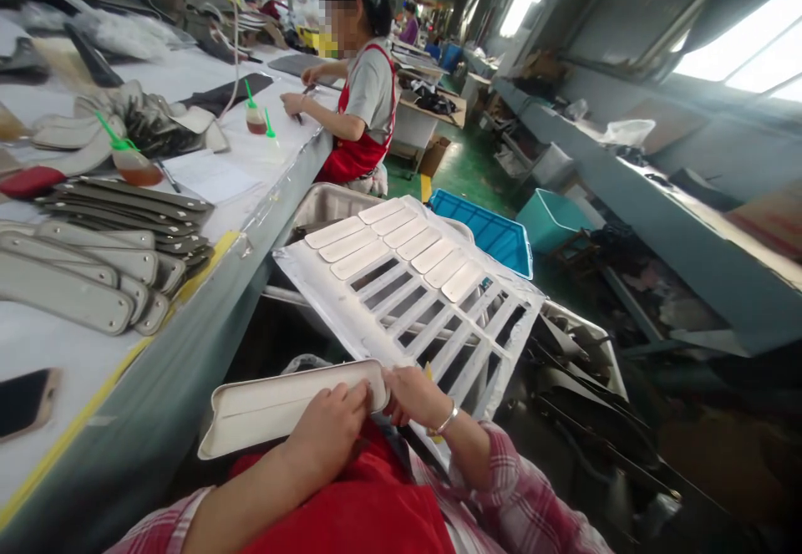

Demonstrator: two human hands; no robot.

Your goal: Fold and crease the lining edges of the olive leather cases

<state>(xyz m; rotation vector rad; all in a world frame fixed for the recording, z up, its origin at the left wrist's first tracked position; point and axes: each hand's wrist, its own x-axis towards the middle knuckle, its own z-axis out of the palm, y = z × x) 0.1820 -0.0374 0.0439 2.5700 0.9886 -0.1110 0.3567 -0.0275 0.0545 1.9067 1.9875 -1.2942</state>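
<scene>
A long cream-coloured piece with raised edges (269, 404) lies across my lap, its rounded end toward the right. My left hand (332, 429) is closed on that rounded end, fingertips pressing its inner face. At the tip of the same end, my right hand (413, 395) has its fingers bent and closed around the edge; a bracelet circles the wrist. Just beyond the hands a white slotted rack (326, 307) slopes away, with several flat cream pieces (360, 259) laid in rows on its upper part.
On the left table (150, 378) are stacked grey strips (68, 287), a phone (28, 404) and glue bottles with green tips (134, 165). A person in a red apron (369, 111) works farther along it. Blue bin (489, 232) behind the rack; crate of dark pieces (582, 345) at right.
</scene>
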